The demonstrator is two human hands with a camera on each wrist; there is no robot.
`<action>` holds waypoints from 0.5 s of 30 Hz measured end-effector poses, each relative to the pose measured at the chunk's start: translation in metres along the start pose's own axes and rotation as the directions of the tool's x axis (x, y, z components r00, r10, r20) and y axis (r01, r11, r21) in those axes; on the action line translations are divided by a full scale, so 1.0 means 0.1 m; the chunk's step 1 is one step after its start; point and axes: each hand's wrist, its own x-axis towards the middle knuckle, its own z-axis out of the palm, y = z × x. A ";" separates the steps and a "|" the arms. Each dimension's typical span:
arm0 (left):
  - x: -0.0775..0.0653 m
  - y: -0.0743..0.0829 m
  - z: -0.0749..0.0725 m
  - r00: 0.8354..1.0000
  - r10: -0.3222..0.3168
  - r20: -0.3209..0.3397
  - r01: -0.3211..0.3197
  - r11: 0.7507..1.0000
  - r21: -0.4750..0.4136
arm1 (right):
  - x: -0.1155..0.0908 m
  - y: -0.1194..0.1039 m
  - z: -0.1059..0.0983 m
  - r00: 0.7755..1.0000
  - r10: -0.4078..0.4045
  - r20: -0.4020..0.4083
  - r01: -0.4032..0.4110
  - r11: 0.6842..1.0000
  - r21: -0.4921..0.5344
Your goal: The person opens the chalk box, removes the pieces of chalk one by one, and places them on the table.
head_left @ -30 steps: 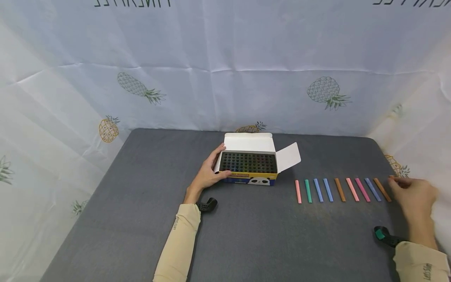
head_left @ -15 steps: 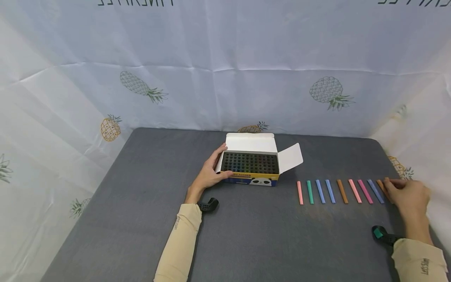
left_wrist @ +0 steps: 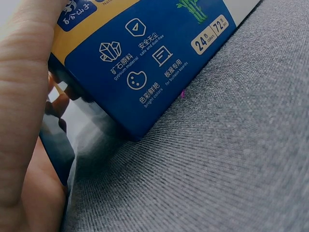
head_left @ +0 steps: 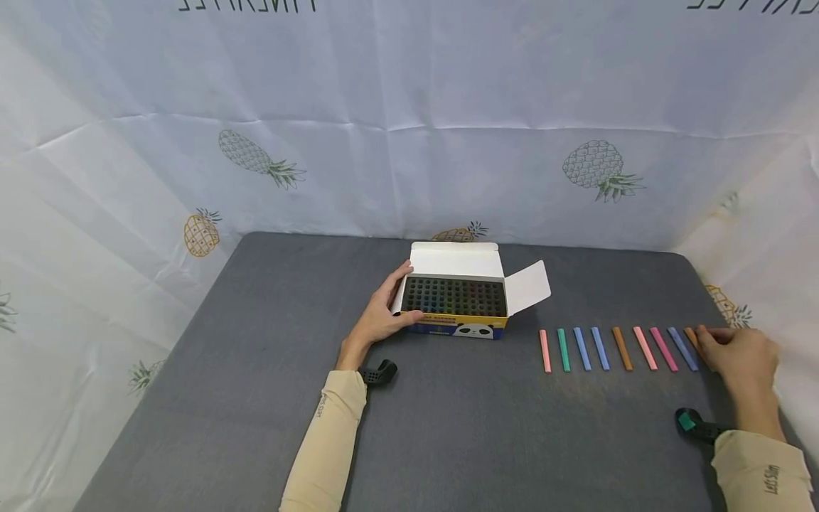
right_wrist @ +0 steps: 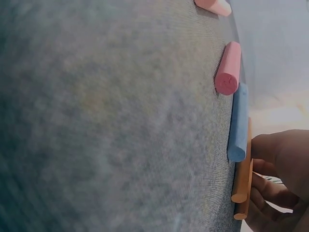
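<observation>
My left hand (head_left: 375,318) grips the left end of an open chalk box (head_left: 441,329), thumb across its front. In the left wrist view the box's blue face (left_wrist: 154,72) stands over the grey cloth, with the thumb (left_wrist: 24,96) at its edge. At the far right, my right hand (head_left: 742,359) pinches a brown chalk stick (right_wrist: 241,210) at the end of a row. It lies close alongside another brown chalk stick (right_wrist: 241,181); the fingers partly hide it. Left of these lies a blue chalk stick (head_left: 682,348), then a magenta one (head_left: 664,349).
Farther left in the row are several more chalk sticks, from a pink one (head_left: 544,350) to a second pink one (head_left: 645,348). A white flap (head_left: 527,288) sticks out from the box's right end. Pineapple-print curtain (head_left: 397,178) borders the grey table (head_left: 416,434).
My right hand has moved left with the brown chalk stick, up against the row's last stick, and stays there. The left hand keeps its hold on the box.
</observation>
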 end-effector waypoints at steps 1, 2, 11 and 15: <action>0.00 0.00 0.00 1.000 -0.001 0.001 0.001 1.000 0.002 | 0.00 0.01 0.00 1.000 0.005 0.005 -0.005 1.000 0.001; 0.01 0.00 0.00 1.000 -0.001 0.002 0.001 1.000 0.004 | 0.00 0.01 0.00 1.000 0.007 0.007 -0.007 1.000 0.000; 0.06 -0.32 0.02 1.000 0.010 -0.011 -0.010 1.000 0.011 | -0.01 0.02 0.00 1.000 -0.005 0.012 0.004 1.000 0.018; 0.05 -0.42 0.01 1.000 0.012 -0.020 -0.012 1.000 0.020 | -0.03 0.01 -0.01 1.000 -0.019 0.003 0.019 0.999 0.036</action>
